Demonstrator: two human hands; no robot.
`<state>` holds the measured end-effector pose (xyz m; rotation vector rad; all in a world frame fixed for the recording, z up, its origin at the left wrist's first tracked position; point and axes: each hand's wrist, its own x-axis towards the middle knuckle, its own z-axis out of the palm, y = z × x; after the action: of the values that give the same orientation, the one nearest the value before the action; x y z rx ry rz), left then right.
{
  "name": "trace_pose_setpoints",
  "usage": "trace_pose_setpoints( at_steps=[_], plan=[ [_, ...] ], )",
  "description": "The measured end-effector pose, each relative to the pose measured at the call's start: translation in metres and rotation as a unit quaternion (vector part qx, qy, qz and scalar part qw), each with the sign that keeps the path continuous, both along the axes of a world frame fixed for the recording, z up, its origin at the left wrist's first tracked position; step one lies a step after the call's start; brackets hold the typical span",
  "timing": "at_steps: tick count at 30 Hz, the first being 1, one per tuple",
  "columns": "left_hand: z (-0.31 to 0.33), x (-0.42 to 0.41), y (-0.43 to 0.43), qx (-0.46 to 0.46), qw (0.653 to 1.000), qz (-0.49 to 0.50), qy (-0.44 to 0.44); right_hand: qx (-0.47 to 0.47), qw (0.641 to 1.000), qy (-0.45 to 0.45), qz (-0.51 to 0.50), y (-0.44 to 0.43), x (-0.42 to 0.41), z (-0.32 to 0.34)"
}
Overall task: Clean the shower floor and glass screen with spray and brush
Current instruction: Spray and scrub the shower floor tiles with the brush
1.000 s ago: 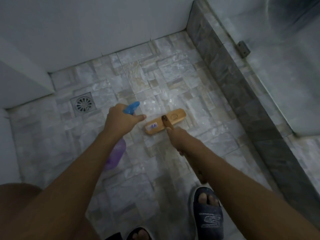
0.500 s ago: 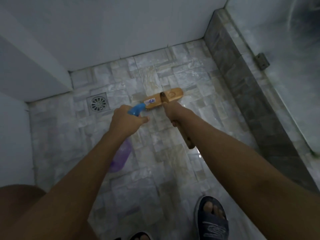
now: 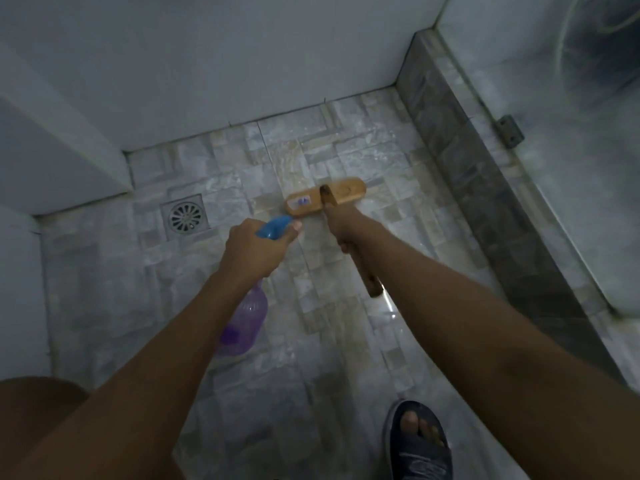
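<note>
The flat wooden brush head (image 3: 325, 196) sits on the pale stone shower floor (image 3: 311, 150), straight ahead of the right hand (image 3: 346, 225), lying sideways. That hand's fingers (image 3: 342, 245) wrap the brush's wooden handle (image 3: 369, 277). The left hand (image 3: 252, 251) grips the purple spray bottle (image 3: 246, 323) beside it.

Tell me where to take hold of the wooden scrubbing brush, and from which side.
Grip the handle, not the brush head. The head lies flat on the floor tiles and the handle slants up from its middle towards the person, so come from above on the near side and close round the shaft just behind the head, where the right hand grips it.
</note>
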<state>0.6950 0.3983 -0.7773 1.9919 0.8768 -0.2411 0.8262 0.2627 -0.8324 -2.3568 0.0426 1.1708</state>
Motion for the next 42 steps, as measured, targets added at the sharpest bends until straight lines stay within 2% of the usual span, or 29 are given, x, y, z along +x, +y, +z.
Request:
trace_pose_setpoints(
  at_steps=[2,5,10,14,17,19,22,25,30,34,39,42],
  plan=[
    [-0.002,0.002,-0.002,0.01,1.0,-0.006,-0.007,0.017,1.0,0.006,-0.024,0.006,0.008,0.001],
    [-0.001,0.01,-0.015,0.003,0.998,-0.041,-0.037,0.009,1.0,-0.024,-0.012,-0.022,-0.027,0.001],
    [-0.004,0.03,-0.059,-0.038,0.992,-0.115,-0.019,0.002,0.992,0.028,-0.127,-0.106,-0.102,0.015],
    [-0.001,0.044,-0.099,-0.035,0.981,-0.19,-0.027,-0.044,0.977,0.059,-0.199,-0.16,-0.134,0.023],
    [-0.006,0.051,-0.124,-0.039,0.969,-0.239,-0.041,-0.046,0.944,0.071,-0.319,-0.193,-0.152,0.021],
    [-0.009,0.051,-0.141,-0.04,0.961,-0.268,-0.055,-0.043,0.93,0.069,-0.359,-0.209,-0.16,0.019],
    [-0.008,0.046,-0.163,-0.063,0.95,-0.3,-0.062,-0.036,0.92,0.07,-0.384,-0.224,-0.164,0.018],
    [-0.014,0.038,-0.174,-0.089,0.951,-0.292,-0.048,-0.023,0.922,0.068,-0.379,-0.224,-0.161,0.016],
    [-0.023,0.04,-0.179,-0.047,0.966,-0.251,-0.047,0.003,0.924,0.048,-0.379,-0.218,-0.158,0.009],
    [-0.025,0.045,-0.18,-0.067,0.958,-0.271,-0.072,0.007,0.925,0.049,-0.376,-0.215,-0.155,0.017],
    [-0.026,0.044,-0.186,-0.063,0.96,-0.269,-0.037,0.007,0.906,0.088,-0.414,-0.215,-0.144,0.024],
    [-0.028,0.046,-0.186,-0.074,0.959,-0.269,-0.049,0.011,0.903,0.088,-0.42,-0.214,-0.144,0.023]
  ],
)
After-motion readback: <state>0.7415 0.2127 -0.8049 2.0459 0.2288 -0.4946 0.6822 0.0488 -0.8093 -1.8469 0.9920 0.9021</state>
